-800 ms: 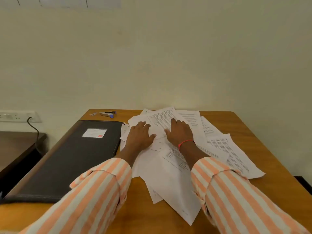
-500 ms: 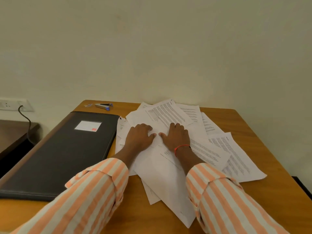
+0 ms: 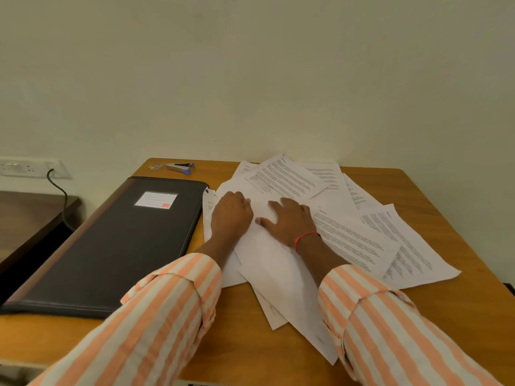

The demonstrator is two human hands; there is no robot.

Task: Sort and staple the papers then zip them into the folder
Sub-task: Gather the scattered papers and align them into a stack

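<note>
Left of the left hand [image 3: 231, 215] a black folder [image 3: 119, 246] lies shut and flat on the bench [image 3: 237, 338], its long axis running away from the person, label at the far end. Beyond it a stapler [image 3: 181, 167] lies crosswise, blue tip toward the papers [image 3: 351, 240]. These sprawl under both hands, sheets skewed at many angles, fanning right of the right hand [image 3: 289, 221] and back between the sleeves [image 3: 156, 316]. The right hand lies flat, fingers spread; the left fingers bend onto a sheet — pinching or not, I cannot tell
</note>
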